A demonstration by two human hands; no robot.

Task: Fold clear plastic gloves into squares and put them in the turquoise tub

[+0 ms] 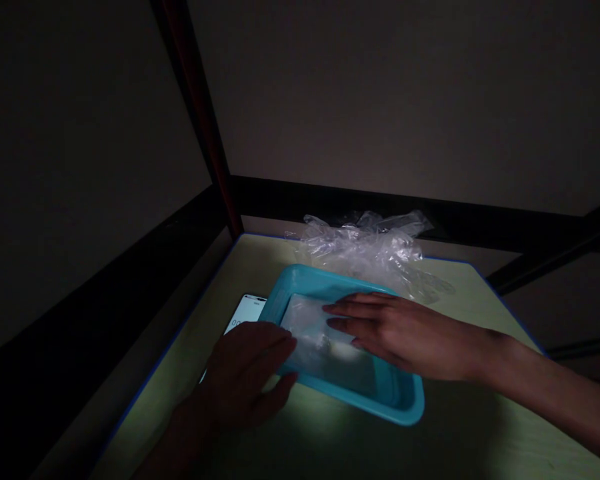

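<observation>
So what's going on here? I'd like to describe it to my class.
A person has both hands at a blue tray on a table. The left hand is at the tray's left end, while the right hand reaches inside, fingers over a clear plastic sheet. Whether either hand grasps anything is unclear. Crumpled plastic lies behind the tray; a lit phone is partly hidden by the left hand.

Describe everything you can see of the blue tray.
The blue tray looks plastic: shallow, rectangular, with rounded corners and raised walls. It sits open side up, askew on the table, with translucent sheeting inside. The left hand is at its left end, contact unclear; the right hand reaches over the far rim and sheeting.
</observation>
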